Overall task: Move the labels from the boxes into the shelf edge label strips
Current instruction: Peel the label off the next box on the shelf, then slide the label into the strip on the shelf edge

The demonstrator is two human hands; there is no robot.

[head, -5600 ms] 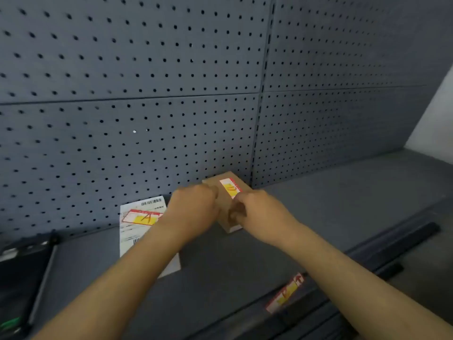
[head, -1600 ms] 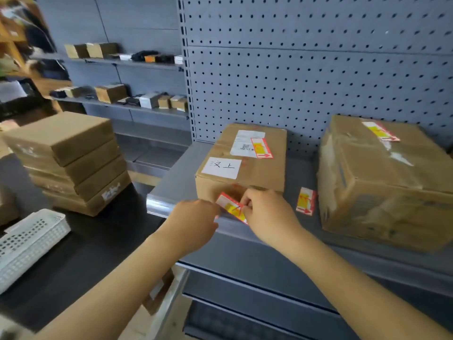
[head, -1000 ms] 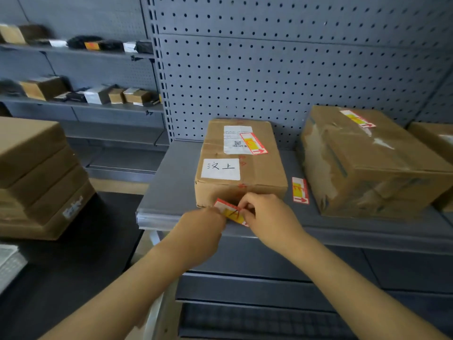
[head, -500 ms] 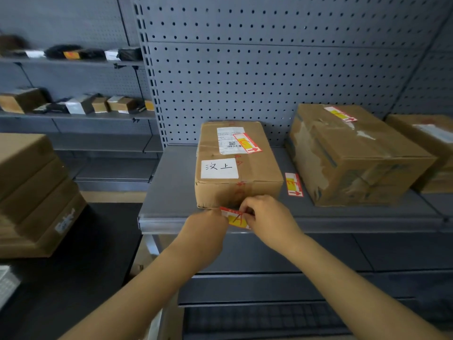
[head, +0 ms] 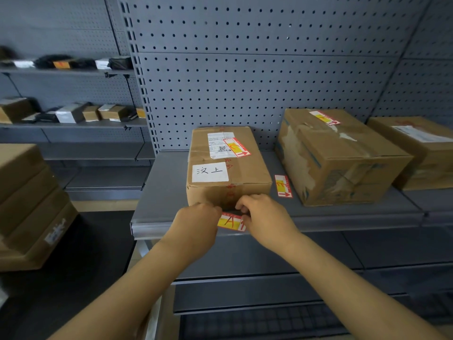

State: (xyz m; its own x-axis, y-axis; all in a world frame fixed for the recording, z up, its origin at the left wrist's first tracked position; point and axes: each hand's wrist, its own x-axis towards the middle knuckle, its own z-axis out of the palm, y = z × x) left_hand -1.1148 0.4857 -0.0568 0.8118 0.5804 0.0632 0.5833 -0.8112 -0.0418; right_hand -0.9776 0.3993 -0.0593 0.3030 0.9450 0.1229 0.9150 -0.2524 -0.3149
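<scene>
I am pinching the A label point(head: 230, 222) by its two ends, left hand point(head: 196, 229) and right hand point(head: 266, 220), at the label strip point(head: 152, 233) just near the box point(head: 228, 168). It looks thin, light and bendy, so I am gripping the edges.

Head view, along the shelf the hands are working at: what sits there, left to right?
Brown cardboard box with white handwritten sticker → loose red-and-yellow label lying flat on the shelf → large battered cardboard box → cardboard box at the right edge.
</scene>
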